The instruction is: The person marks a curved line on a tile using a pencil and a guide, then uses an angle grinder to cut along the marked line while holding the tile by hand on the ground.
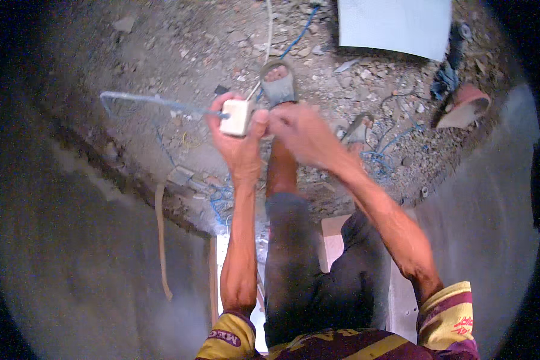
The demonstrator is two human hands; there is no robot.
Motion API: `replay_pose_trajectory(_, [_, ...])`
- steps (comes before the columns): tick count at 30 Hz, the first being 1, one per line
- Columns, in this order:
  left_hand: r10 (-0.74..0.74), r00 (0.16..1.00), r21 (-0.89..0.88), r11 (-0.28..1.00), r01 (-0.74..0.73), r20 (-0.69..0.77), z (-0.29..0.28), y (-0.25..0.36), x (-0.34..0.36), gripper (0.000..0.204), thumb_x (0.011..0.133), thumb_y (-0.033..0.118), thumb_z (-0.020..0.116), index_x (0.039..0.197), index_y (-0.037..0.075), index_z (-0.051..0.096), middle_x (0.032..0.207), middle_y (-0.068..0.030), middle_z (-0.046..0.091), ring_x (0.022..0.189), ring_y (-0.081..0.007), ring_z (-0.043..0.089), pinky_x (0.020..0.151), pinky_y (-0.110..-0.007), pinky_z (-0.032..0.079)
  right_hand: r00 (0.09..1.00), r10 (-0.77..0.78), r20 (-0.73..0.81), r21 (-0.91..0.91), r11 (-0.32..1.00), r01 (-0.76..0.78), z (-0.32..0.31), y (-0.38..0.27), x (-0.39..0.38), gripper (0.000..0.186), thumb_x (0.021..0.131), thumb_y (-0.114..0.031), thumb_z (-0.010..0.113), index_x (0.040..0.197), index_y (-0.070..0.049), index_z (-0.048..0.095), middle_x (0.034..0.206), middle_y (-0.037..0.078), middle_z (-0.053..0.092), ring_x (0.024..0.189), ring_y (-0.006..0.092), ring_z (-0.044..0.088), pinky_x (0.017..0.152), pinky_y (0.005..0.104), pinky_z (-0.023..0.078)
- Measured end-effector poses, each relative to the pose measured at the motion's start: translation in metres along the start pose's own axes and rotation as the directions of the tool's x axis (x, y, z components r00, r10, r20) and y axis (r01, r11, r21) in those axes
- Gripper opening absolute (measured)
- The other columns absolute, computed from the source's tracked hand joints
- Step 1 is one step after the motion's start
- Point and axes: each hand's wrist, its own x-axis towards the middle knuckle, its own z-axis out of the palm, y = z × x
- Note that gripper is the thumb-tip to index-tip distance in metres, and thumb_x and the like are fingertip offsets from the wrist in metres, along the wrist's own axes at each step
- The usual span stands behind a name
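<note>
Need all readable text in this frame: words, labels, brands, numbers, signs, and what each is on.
Locations only; wording not copied out.
Left sleeve: light letters on a maroon patch.
Right sleeve: red print on yellow, slanted.
Shirt front: yellowish lettering, too skewed to read fully.
White box in the left hand, pale panel: no text discernible.

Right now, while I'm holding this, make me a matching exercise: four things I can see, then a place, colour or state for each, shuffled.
Things:
1. Small box
2. Flat panel
3. Bowl-shaped container
4. Sandal

Matches:
A. Reddish, lying tilted
B. Worn on a foot
C. In the left hand
D. At the picture's top edge

Pairs: 1-C, 2-D, 3-A, 4-B
</note>
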Motion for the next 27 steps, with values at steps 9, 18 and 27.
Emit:
replay_pose_trajectory(9, [-0.138, 0.981, 0.175, 0.971, 0.162, -0.138, -0.037, 0.005, 0.032, 0.055, 0.098, 0.016, 0.088, 0.139, 0.001, 0.056, 0.113, -0.0053, 0.072, 0.102, -0.0145, 0.067, 0.090, -0.032, 0.056, 0.991, 0.050, 0.121, -0.015, 0.999, -0.048, 0.047, -0.020, 0.045, 0.038, 0.104, -0.031, 0.062, 0.116, 0.003, 0.075, 0.100, 0.029, 0.076, 0.102, 0.0485, 0.075, 0.094, 0.0580, 0.056])
replay_pose_trajectory(18, [0.015, 0.976, 0.543, 0.833, 0.107, -0.215, -0.054, -0.047, 0.128, 0.063, 0.097, 0.039, 0.089, 0.134, -0.003, 0.061, 0.115, -0.0110, 0.073, 0.100, -0.0200, 0.067, 0.088, -0.038, 0.057, 0.877, 0.110, -0.467, 0.253, 0.967, 0.013, -0.162, 0.163, -0.002, 0.038, 0.104, -0.028, 0.070, 0.130, 0.000, 0.073, 0.127, 0.024, 0.072, 0.121, 0.0410, 0.069, 0.108, 0.0482, 0.054])
replay_pose_trajectory(27, [0.079, 0.955, 0.885, 0.404, 0.233, -0.287, -0.044, -0.125, 0.234, 0.089, 0.094, 0.059, 0.087, 0.134, -0.016, 0.059, 0.114, -0.0192, 0.074, 0.097, -0.0301, 0.068, 0.090, -0.044, 0.056, 0.299, -0.269, -0.916, -0.383, 0.808, -0.448, -0.556, 0.478, -0.049, 0.053, 0.101, -0.026, 0.076, 0.144, 0.000, 0.059, 0.132, 0.026, 0.070, 0.127, 0.0442, 0.066, 0.111, 0.0511, 0.051])
